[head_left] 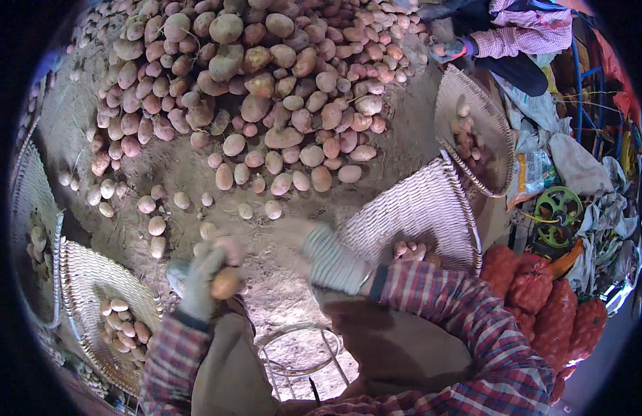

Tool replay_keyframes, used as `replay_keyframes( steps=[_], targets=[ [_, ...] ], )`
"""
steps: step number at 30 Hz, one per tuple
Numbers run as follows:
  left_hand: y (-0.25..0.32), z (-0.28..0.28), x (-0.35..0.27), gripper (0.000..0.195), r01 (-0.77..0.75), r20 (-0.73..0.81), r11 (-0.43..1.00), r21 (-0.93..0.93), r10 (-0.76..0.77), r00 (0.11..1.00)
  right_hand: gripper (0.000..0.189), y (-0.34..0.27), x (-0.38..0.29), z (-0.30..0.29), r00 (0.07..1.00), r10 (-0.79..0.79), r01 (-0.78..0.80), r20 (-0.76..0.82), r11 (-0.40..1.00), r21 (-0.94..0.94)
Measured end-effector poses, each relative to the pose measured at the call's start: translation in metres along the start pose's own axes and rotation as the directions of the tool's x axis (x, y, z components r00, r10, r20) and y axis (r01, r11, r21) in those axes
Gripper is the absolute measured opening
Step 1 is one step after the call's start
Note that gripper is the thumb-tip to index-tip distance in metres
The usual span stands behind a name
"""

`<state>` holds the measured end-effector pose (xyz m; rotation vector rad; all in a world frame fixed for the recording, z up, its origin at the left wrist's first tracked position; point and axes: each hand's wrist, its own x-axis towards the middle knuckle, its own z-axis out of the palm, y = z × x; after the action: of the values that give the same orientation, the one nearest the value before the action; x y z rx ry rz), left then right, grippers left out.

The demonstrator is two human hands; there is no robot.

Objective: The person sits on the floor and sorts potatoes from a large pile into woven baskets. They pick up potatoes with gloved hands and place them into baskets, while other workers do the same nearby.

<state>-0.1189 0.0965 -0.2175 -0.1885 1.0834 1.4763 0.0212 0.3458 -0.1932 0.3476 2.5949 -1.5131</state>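
Observation:
My left hand (201, 283), in a pale work glove, holds an orange-brown potato (225, 284) above my left knee. A blurred pinkish shape by its fingertips may be a second potato. My right hand (328, 260), in a green-striped glove, reaches in over the soil between my knees and is smeared by motion. Whether anything sits in its fingers cannot be made out. Ahead lies a large heap of potatoes (254, 108), with loose ones such as a small potato (273, 209) scattered at its near edge.
Woven baskets with potatoes stand about me: one at left (110, 270), another at far left (35, 192), one by my right arm (409, 208), one farther right (448, 91). Red mesh sacks (549, 312) and a green wheel (559, 216) lie right. A gloved co-worker's hand (448, 50) shows upper right.

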Motion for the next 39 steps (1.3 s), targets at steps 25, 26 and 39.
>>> replay_keyframes(
  steps=[25,26,39],
  targets=[
    [-0.014,0.013,-0.02,0.024,-0.023,-0.085,0.946,0.322,0.053,0.995,0.029,0.202,-0.003,-0.175,0.592,0.791,-0.649,-0.152,0.581,0.492],
    [-0.019,0.011,-0.02,0.024,0.03,-0.145,0.943,0.333,0.02,0.989,0.033,0.196,0.002,-0.173,0.654,0.729,-0.689,-0.201,0.684,0.239],
    [-0.012,0.033,0.002,0.054,0.052,-0.008,0.976,-0.211,-0.055,0.998,0.025,0.085,0.032,-0.032,0.788,0.531,-0.471,-0.31,0.846,0.252]
  ],
)
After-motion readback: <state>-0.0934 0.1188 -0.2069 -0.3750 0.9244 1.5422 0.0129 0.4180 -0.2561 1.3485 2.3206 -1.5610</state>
